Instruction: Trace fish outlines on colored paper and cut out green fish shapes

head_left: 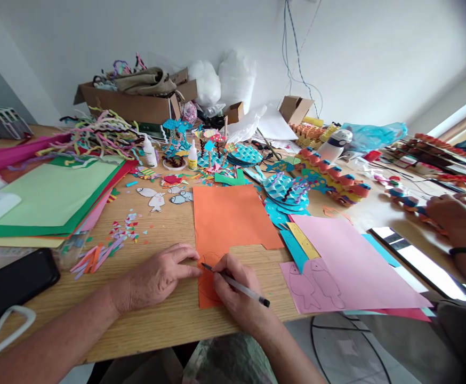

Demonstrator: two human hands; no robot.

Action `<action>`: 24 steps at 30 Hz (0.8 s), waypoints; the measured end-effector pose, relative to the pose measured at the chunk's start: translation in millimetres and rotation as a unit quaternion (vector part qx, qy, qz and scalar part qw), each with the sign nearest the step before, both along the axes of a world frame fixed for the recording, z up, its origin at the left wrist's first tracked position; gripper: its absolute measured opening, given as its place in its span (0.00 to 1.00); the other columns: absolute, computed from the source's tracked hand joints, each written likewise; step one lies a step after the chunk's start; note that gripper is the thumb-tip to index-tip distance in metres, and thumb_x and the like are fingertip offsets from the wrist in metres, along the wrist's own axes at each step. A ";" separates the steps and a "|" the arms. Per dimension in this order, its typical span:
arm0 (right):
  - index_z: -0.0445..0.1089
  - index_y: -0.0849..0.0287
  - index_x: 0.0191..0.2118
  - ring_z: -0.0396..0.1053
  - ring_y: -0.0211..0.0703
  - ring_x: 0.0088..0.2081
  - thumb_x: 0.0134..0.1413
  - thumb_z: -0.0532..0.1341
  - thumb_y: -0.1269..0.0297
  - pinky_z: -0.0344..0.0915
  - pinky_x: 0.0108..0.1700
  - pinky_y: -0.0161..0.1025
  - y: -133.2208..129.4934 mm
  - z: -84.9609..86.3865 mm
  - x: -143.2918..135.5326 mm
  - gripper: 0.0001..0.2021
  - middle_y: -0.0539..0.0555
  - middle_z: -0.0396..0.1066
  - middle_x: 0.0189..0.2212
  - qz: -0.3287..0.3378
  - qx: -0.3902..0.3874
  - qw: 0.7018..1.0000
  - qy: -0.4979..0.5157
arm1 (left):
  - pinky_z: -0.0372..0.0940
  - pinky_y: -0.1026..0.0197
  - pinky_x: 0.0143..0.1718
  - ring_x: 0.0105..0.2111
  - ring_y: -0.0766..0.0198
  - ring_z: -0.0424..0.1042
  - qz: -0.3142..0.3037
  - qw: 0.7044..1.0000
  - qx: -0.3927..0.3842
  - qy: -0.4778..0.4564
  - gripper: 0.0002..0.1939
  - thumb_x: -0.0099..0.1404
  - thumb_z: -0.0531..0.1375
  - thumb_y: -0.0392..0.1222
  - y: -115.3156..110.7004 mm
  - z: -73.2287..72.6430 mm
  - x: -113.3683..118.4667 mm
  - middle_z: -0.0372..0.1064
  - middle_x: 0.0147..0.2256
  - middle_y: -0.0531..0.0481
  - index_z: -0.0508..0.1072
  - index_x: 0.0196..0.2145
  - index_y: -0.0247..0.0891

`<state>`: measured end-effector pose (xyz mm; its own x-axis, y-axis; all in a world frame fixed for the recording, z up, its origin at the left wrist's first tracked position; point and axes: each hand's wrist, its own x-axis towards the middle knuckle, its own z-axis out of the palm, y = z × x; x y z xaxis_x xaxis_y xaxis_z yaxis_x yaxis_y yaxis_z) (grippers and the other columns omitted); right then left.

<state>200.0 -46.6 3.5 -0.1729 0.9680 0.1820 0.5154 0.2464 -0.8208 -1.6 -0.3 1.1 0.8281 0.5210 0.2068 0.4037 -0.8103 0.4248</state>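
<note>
In my right hand [239, 290] is a pen [244, 288] with a clear barrel and black end, its tip on the orange paper [233, 213]. A faint curved outline shows on the lower strip of that sheet, partly hidden by my right hand. My left hand [165, 277] lies at the strip's left edge, fingers stretched out and fingertips on the paper. Pink paper [353, 261] with fish outlines drawn on it is to the right. Beyond my left hand lie several cut-out paper fish [153, 198].
Coloured sheets [57, 192] and a black phone [17, 285] are at the left. Glue bottles [150, 152], blue woven paper pieces [287, 189] and a painted egg carton [335, 178] stand farther back. Another person's hand [452, 213] works at the right. Paper scraps [127, 229] lie scattered.
</note>
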 end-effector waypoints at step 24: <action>0.58 0.57 0.25 0.53 0.33 0.19 0.46 0.51 0.73 0.49 0.22 0.30 0.2 1.6 -0.3 0.05 0.43 0.54 0.16 0.002 -0.008 1.000 -0.003 | 0.59 0.56 0.51 0.49 0.59 0.61 0.000 1.000 -0.003 -0.005 0.23 0.58 0.47 0.24 0.5 -0.2 0.4 0.62 0.46 0.46 0.71 0.44 0.42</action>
